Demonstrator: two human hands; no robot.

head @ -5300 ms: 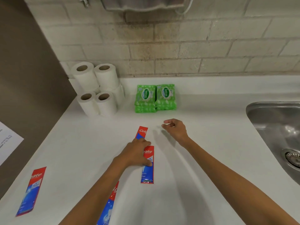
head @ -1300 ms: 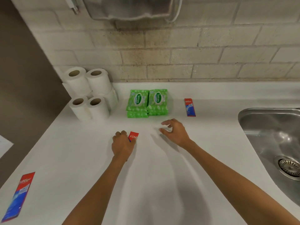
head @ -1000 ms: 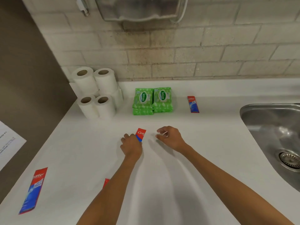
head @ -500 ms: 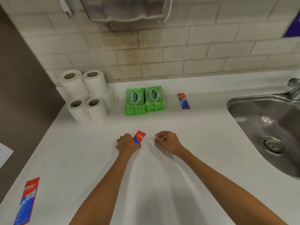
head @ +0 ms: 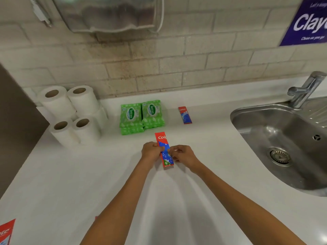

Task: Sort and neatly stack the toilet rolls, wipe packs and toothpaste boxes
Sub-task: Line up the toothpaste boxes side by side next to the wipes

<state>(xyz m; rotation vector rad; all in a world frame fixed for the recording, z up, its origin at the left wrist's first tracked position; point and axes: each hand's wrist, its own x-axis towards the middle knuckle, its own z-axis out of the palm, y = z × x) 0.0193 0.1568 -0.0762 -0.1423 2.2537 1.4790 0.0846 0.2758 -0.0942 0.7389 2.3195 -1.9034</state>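
My right hand (head: 184, 153) has come across to the toothpaste box (head: 166, 159), which only my left hand (head: 151, 151) gripped a moment ago. Now both hands pinch its long edges with curled fingers, one on each side. The box points away from me over the white tabletop (head: 70, 174), red end farthest, just in front of the green wipe packs (head: 141, 115). A second toothpaste box (head: 185, 115) lies right of the packs and a third toothpaste box (head: 6, 232) at the near left edge. The toilet rolls (head: 72, 112) are stacked far left, the sink (head: 283, 138) right.
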